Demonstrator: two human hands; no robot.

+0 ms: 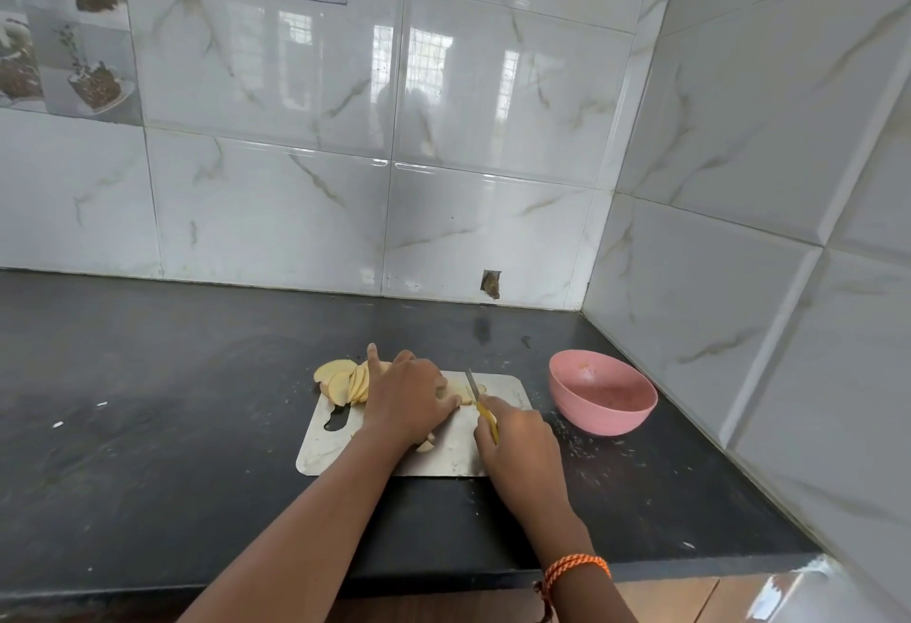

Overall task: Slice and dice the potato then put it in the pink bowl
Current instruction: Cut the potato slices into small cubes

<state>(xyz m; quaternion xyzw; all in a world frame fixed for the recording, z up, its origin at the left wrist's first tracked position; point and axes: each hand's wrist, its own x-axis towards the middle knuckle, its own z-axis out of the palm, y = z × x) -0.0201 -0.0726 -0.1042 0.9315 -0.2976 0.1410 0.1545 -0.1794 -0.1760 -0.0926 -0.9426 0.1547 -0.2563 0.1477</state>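
A steel cutting board [461,447] lies on the black counter. Several pale potato slices [345,383] are fanned out at its far left corner. My left hand [409,395] holds down a stack of potato slices [456,393] in the board's middle, fingers curled over them. My right hand [517,440] grips the yellow handle of a small knife [474,388], whose blade points away from me and meets the stack at its right end. One cut potato piece [425,446] lies near my left wrist. The pink bowl [602,398] stands to the right of the board, with no potato in it.
The black counter [172,400] runs far to the left. Tiled walls close off the back and the right side, meeting in a corner behind the bowl. Small crumbs speckle the counter around the bowl. The counter's front edge lies just below my forearms.
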